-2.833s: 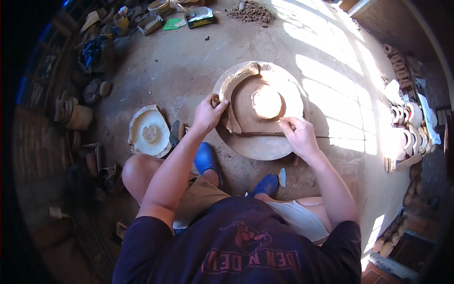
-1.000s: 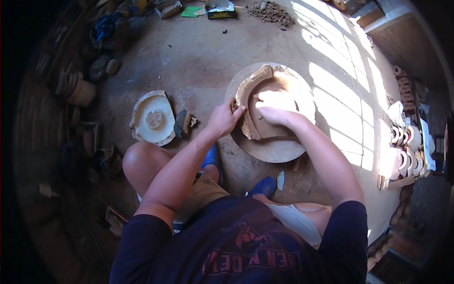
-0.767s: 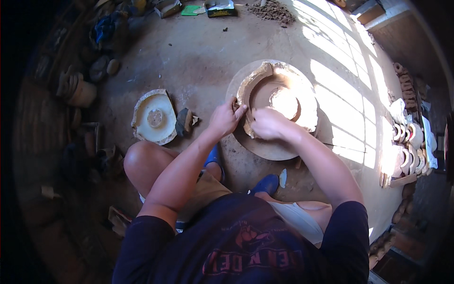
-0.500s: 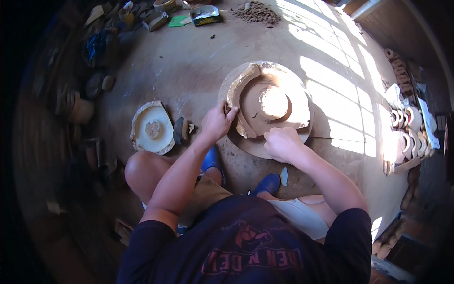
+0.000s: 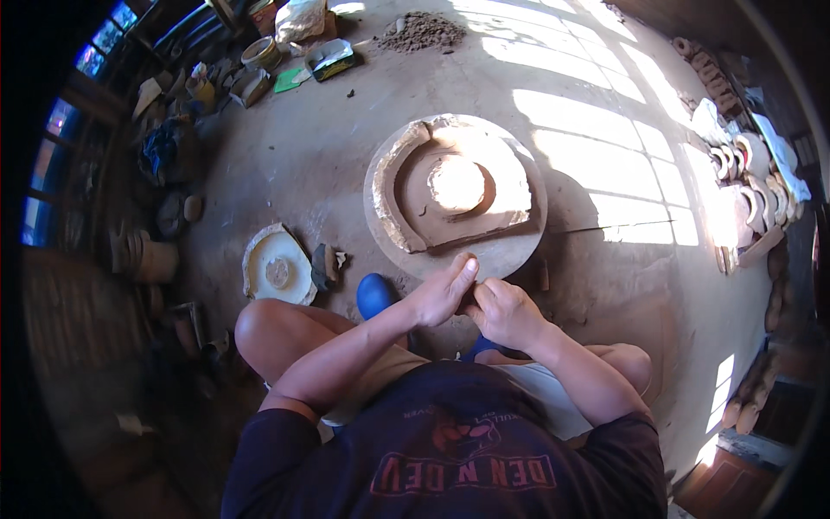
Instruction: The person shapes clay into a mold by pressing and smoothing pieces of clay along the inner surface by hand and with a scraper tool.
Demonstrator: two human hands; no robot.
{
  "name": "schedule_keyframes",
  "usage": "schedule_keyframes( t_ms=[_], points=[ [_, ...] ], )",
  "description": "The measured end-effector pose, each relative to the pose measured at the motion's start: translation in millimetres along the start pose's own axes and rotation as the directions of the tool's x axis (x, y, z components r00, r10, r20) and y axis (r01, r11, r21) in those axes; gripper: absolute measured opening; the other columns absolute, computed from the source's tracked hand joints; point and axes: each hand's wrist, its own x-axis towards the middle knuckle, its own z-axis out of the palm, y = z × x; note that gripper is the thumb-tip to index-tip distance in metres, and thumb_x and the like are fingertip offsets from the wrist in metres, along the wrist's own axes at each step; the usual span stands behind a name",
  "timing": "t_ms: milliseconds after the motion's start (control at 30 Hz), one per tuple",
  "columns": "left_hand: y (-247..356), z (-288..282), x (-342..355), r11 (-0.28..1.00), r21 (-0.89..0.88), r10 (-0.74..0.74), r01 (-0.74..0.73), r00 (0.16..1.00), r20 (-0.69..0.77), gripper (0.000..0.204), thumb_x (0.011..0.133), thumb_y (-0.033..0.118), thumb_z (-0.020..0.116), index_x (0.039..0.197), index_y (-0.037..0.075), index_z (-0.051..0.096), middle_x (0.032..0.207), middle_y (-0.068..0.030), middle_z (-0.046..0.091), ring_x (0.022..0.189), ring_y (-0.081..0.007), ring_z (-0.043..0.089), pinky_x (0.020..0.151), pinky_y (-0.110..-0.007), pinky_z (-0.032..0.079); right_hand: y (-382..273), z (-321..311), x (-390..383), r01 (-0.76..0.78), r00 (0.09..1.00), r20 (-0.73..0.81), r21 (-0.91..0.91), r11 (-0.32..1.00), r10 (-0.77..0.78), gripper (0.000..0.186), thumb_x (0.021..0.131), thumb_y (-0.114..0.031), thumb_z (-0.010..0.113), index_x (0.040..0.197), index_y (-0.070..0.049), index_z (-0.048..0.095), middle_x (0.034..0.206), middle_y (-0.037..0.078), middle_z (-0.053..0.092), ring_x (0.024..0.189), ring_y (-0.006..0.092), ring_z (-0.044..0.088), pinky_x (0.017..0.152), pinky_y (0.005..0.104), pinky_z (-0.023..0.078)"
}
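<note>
My left hand (image 5: 444,292) and my right hand (image 5: 507,315) meet in front of a round turntable (image 5: 523,253). The fingers of both are curled together; what they hold, if anything, is hidden. Neither hand touches the turntable. On it sits a clay-coloured round mould (image 5: 389,221) with a rough raised wall on the left side and a straight cut near edge. A round clay hub (image 5: 456,185) rises in its middle, brightly sunlit. A small dark curled scrap (image 5: 423,210) lies inside, left of the hub.
A pale mould piece (image 5: 298,275) with a central knob lies at left, beside a dark fragment (image 5: 325,266). My blue shoe (image 5: 375,295) is close by. Crumbled clay (image 5: 421,32) and boxes (image 5: 329,59) lie at the far side. Curved clay pieces (image 5: 761,192) stack at right.
My hands have left the mould and come together nearer my body. The left moved right and toward me, off the mould's wall. The whole view has shifted.
</note>
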Motion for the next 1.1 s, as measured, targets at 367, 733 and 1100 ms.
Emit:
schedule_keyframes(
  t_ms=[367, 733, 1100],
  points=[
    [3, -12, 8, 0.978, -0.193, -0.057, 0.08, 0.991, 0.12, 0.044, 0.101, 0.046, 0.075, 0.11, 0.003, 0.071, 0.081, 0.0013, 0.062, 0.069, -0.0088, 0.055, 0.063, -0.025, 0.043, 5, -23, -1, -0.069, 0.934, -0.261, 0.538, 0.84, 0.244, 0.037, 0.096, -0.017, 0.077, 0.125, 0.004, 0.07, 0.104, 0.022, 0.069, 0.09, 0.0367, 0.071, 0.08, 0.0409, 0.059],
    [-1, -27, 12, 0.875, -0.476, -0.034, 0.088, 0.992, 0.121, 0.025, 0.103, 0.03, 0.073, 0.104, 0.006, 0.07, 0.073, 0.0048, 0.055, 0.062, -0.0056, 0.048, 0.055, -0.025, 0.037, 8, -24, 14, 0.074, 0.945, -0.317, -0.021, 0.997, -0.077, 0.01, 0.099, -0.012, 0.065, 0.1, -0.002, 0.066, 0.087, 0.016, 0.062, 0.083, 0.0338, 0.067, 0.073, 0.0433, 0.057],
    [-75, -97, 51, 0.932, -0.258, -0.112, -0.256, 0.473, -0.874, 0.061, 0.092, 0.038, 0.088, 0.126, -0.005, 0.062, 0.11, -0.0128, 0.074, 0.094, -0.0208, 0.07, 0.087, -0.034, 0.056, 42, -22, 57, -0.165, 0.84, -0.436, 0.363, 0.917, 0.323, 0.023, 0.096, -0.017, 0.075, 0.108, 0.003, 0.077, 0.095, 0.022, 0.074, 0.088, 0.0374, 0.073, 0.082, 0.0436, 0.059]
  ],
)
